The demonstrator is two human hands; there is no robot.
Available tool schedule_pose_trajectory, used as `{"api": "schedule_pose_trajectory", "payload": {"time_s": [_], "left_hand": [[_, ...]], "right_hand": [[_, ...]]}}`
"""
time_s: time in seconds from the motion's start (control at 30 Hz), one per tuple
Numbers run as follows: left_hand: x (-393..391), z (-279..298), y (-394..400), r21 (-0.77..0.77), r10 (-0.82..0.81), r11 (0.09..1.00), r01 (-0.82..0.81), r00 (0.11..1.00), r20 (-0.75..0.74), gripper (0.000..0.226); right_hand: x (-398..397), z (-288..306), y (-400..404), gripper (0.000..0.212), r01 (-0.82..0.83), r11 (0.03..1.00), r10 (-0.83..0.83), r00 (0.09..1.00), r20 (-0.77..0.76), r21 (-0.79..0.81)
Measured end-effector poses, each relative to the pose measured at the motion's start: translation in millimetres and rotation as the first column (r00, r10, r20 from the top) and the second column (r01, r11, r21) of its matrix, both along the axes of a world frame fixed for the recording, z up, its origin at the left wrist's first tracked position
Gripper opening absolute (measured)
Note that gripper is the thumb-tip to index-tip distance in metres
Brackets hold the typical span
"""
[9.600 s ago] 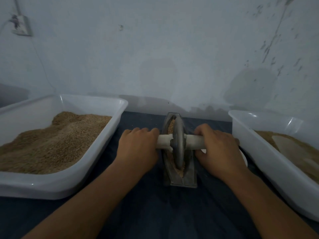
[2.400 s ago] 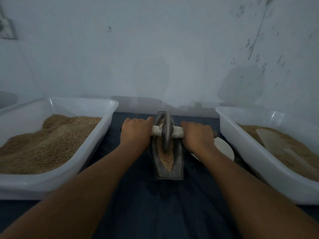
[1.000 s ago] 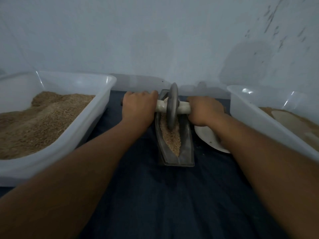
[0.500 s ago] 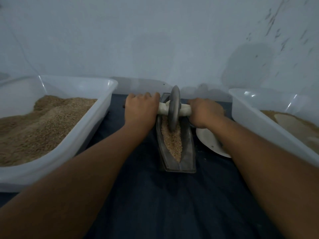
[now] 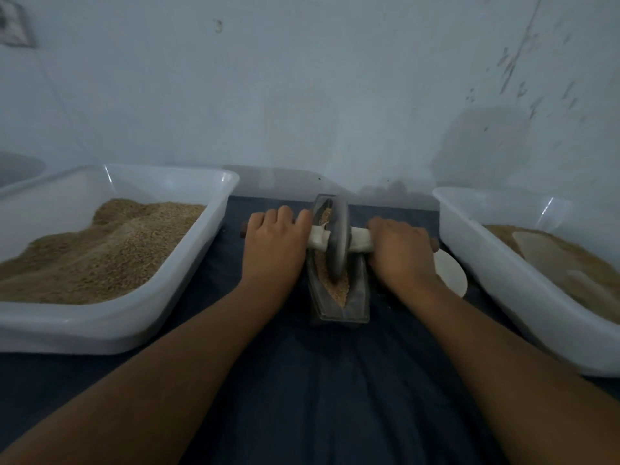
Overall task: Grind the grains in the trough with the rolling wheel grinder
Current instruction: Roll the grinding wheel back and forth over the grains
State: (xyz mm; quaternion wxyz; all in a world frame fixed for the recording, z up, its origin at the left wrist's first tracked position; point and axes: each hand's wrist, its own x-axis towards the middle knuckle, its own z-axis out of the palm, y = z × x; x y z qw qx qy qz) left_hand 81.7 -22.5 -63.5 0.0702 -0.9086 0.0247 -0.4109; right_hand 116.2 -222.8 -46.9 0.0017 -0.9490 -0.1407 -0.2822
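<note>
Here both hands, left hand (image 5: 273,245) and right hand (image 5: 401,255), grip the axle (image 5: 360,244) beside the wheel (image 5: 337,243). Press evenly; keep it upright over the grains (image 5: 337,290) within the trough (image 5: 359,297).

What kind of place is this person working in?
Probably a small home or workshop grain-grinding station: a metal boat-shaped trough with a grey rolling wheel grinder, two white plastic tubs of brown grain, and a stained bare wall.
</note>
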Motion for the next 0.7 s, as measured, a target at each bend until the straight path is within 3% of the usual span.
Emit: {"api": "schedule_pose_trajectory", "payload": {"time_s": [0.27, 0.43, 0.7], "left_hand": [[-13, -8, 4, -0.010, -0.028, 1.000, 0.028, 1.000, -0.003, 0.018], [-5, -4, 2, 0.013, 0.001, 1.000, -0.001, 1.000, -0.002, 0.012], [27, 9, 5, 0.020, 0.035, 0.999, -0.033, 0.989, -0.144, 0.019]], "right_hand": [[-20, -8, 0, 0.014, -0.024, 0.999, 0.020, 0.996, 0.089, 0.041], [-4, -9, 0, 0.014, 0.000, 1.000, -0.002, 0.998, 0.065, 0.026], [32, 1, 2, 0.019, 0.021, 0.999, -0.022, 0.998, -0.053, -0.030]]}}
